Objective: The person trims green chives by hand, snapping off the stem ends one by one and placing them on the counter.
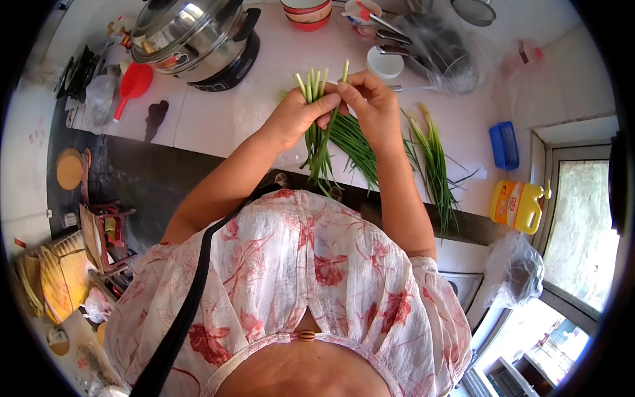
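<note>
In the head view, my left hand (302, 114) is closed around a small bunch of green onions (317, 147). Their pale cut-looking ends stick up above the thumb and the green leaves hang down. My right hand (370, 104) pinches one green onion stalk (344, 71) between thumb and fingertips, right beside the left fingers. Under and behind the hands, a pile of green leaves (355, 147) lies on the counter. Further right rests another bunch of green onions (433, 155), pale ends pointing away and leaf tips over the counter's front edge.
A steel steamer pot (192, 40) and red ladle (134, 83) stand at the left of the counter (205, 126). Bowls (307, 13), a white bowl (385, 63) and bagged pans (436, 49) are at the back. On the right are a blue basket (505, 145) and yellow jug (517, 205).
</note>
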Demonstrator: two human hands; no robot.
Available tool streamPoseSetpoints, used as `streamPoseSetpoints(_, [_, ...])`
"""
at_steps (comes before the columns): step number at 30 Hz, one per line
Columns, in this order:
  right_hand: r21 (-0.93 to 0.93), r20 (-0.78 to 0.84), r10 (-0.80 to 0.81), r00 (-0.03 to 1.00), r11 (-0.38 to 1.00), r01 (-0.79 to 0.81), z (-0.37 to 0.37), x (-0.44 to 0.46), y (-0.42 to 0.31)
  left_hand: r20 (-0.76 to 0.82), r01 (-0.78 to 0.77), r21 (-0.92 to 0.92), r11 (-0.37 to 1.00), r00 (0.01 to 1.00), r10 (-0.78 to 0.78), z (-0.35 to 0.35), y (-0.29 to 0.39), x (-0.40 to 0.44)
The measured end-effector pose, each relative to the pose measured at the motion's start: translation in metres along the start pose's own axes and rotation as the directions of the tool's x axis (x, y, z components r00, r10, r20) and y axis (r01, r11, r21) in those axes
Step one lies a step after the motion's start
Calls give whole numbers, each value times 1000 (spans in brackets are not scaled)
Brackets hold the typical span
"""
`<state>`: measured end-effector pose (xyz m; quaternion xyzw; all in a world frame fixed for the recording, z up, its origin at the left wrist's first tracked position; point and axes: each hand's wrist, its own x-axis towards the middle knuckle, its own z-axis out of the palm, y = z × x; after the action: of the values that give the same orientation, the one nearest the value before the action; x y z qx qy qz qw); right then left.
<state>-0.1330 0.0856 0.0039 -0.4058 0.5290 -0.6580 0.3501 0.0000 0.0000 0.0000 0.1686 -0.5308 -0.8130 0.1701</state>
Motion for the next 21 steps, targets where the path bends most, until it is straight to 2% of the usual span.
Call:
streamPoseSetpoints(2, [-91, -42, -50, 998, 995, 46, 2, 0, -3, -113, -18, 127, 992, 993, 32, 5, 2, -2])
streamPoseSetpoints(3, [-121, -32, -34, 999, 992, 29, -2, -4, -5, -114, -24, 92, 996, 993, 35, 11, -3, -2])
streamPoseSetpoints(5, [-232, -18, -152, 988, 962, 144, 1, -3, -3, -175, -15, 195, 981, 983, 50, 11, 1, -4])
streamPoseSetpoints(9, [-245, 16, -182, 983, 953, 180, 3, -1, -3, -200, -31, 222, 975, 977, 76, 8, 3, -6])
streamPoseSetpoints(14, [-406, 36, -328, 944, 858, 314, 5, -1, -2, -217, -6, 193, 981, 975, 49, 8, 4, -6])
streamPoseSetpoints(17, [-479, 32, -330, 944, 824, 304, 6, -4, -5, -211, -2, 181, 984, 977, 41, 9, 3, -6])
streamPoseSetpoints(21, [-399, -38, -306, 951, 877, 266, 9, -7, -9, -160, -18, 176, 984, 986, 47, 13, 9, -7])
